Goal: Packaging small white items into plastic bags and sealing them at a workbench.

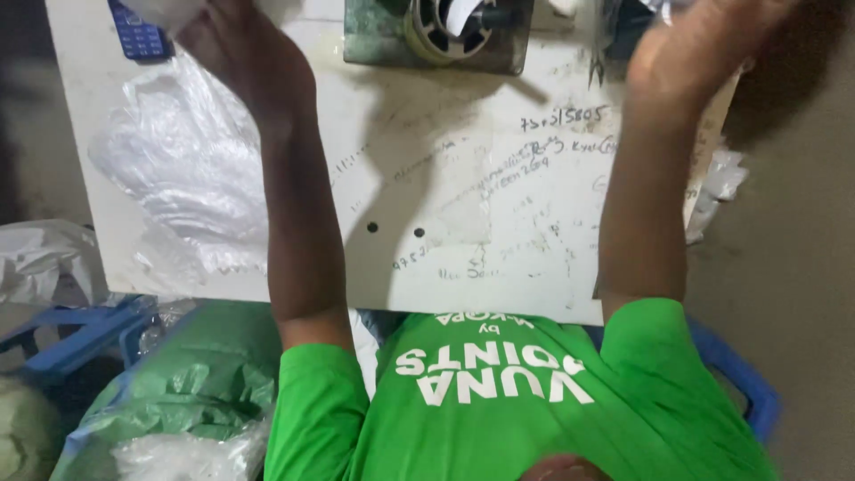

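— Where the white tabletop point(463, 205) fills the view, what surrounds it?

— Bare grey floor shows beyond its right edge, and a blue plastic stool point(71, 334) and a green sack point(205, 383) sit below its near-left corner. The board is scuffed, scribbled with pen marks, with two small dark holes near its middle.

— And the hands?

— Both reach to the tabletop's far edge. The left hand point(236, 49) touches crinkled clear plastic sheeting point(183, 169), which spreads over the tabletop's left part; whether the fingers pinch it cannot be told, since they leave the picture. The right hand point(695, 44) is blurred at the far-right corner, its grip unreadable.

— Anything between them?

— A worn greenish metal machine point(436, 36) with a round slotted opening stands at the far edge's middle. A blue keypad phone point(138, 36) lies just left of the left hand.
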